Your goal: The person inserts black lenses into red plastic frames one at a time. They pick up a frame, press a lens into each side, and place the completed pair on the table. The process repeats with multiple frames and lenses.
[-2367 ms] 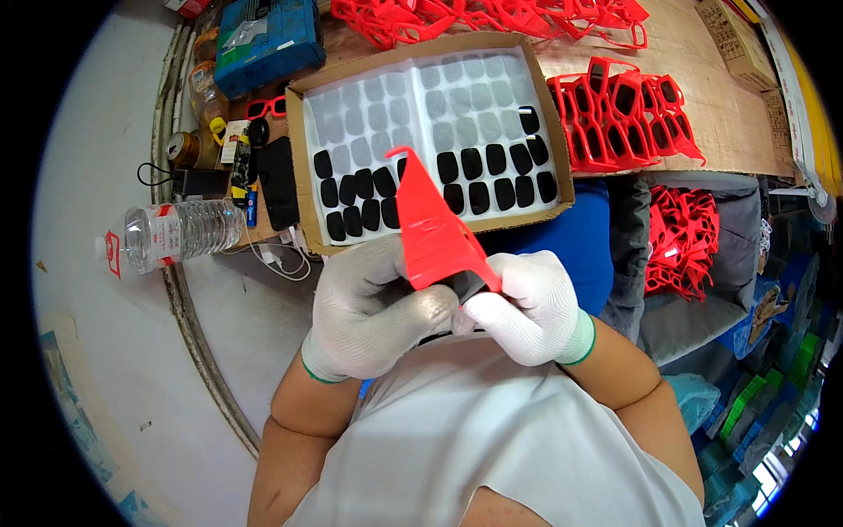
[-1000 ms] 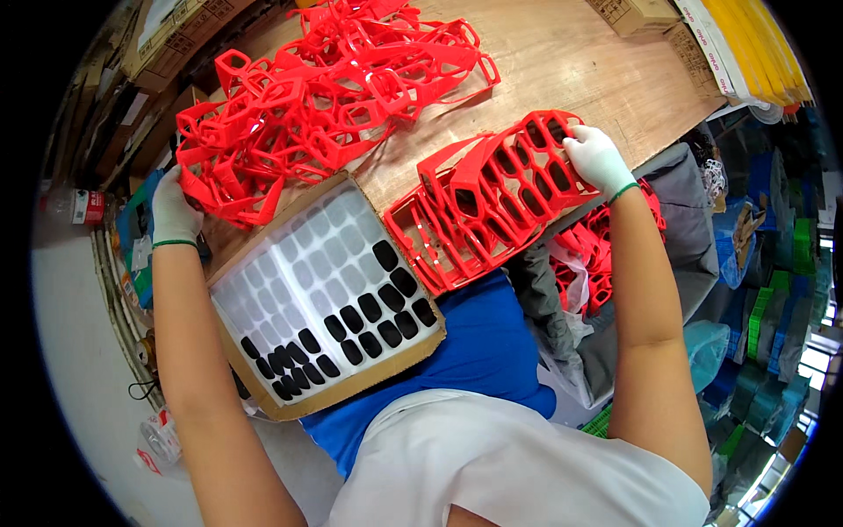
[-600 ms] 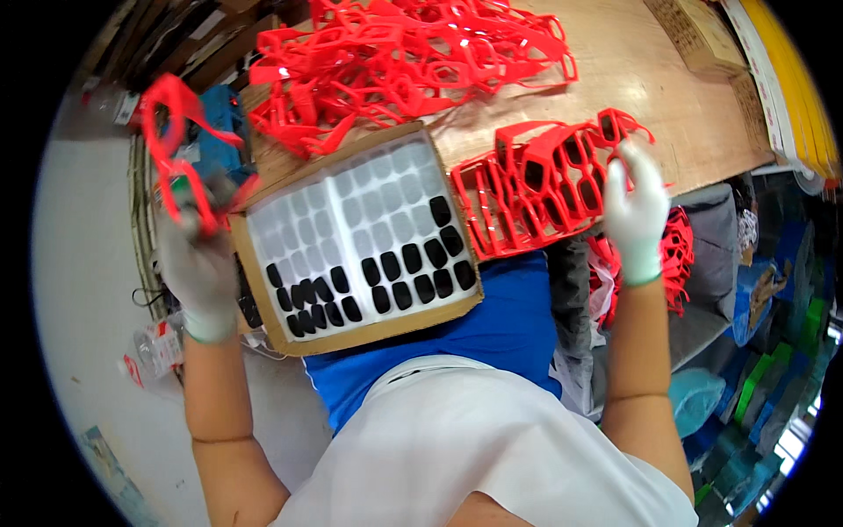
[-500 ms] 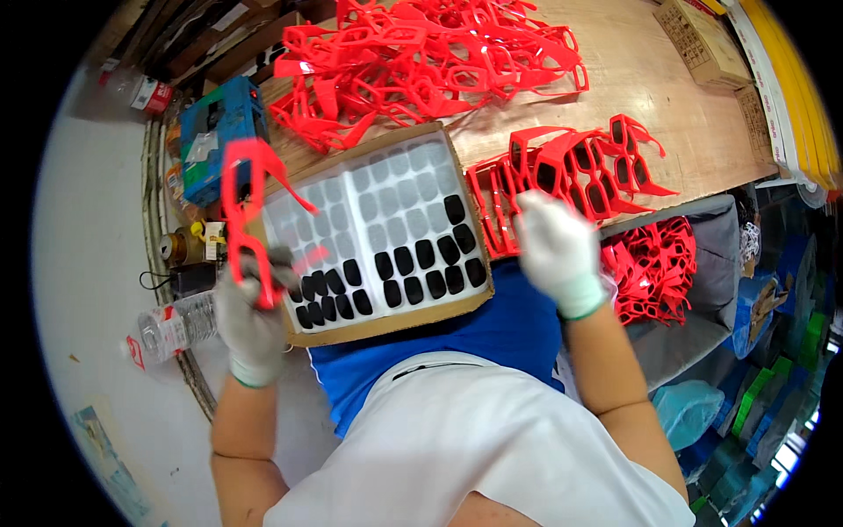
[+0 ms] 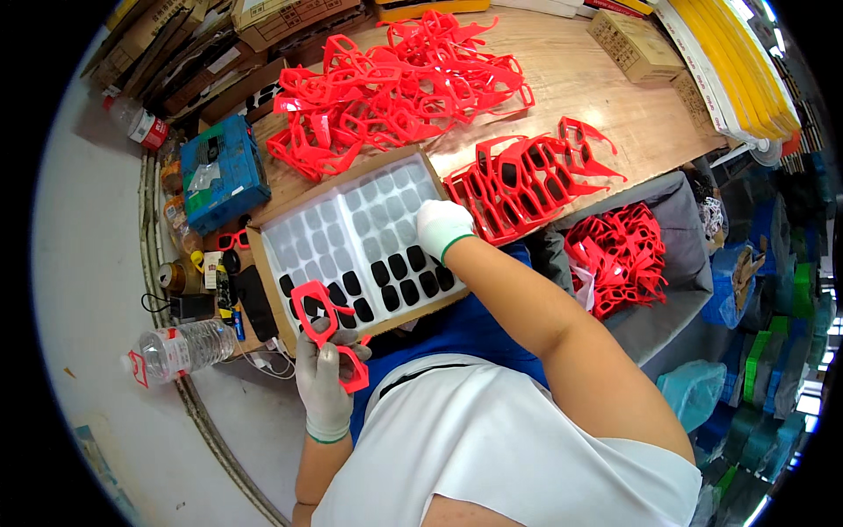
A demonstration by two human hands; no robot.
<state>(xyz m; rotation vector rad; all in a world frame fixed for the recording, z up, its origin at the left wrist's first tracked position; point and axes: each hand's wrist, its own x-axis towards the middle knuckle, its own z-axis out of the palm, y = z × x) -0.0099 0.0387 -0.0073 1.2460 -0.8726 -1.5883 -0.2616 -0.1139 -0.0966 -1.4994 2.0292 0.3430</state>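
While pinching red frame (image 5: 327,334) with left hand (image 5: 323,391) at six o'clock of box (image 5: 270,279), could scatter black lenses (image 5: 389,297) by dragging right hand (image 5: 443,230) from three (with curled fingers; cannot tell if pinching).

Held frame (image 5: 323,334) red; lenses (image 5: 409,292) black; gloved hands (image 5: 443,230) white, green-hemmed; case (image 5: 221,171) blue.

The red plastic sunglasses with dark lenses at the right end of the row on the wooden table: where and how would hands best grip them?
Probably by the upper temple, coming from the right and slightly above. The sunglasses have both temples pointing right, away from the neighbouring red sunglasses crowded on their left, so that side seems easiest to pinch.
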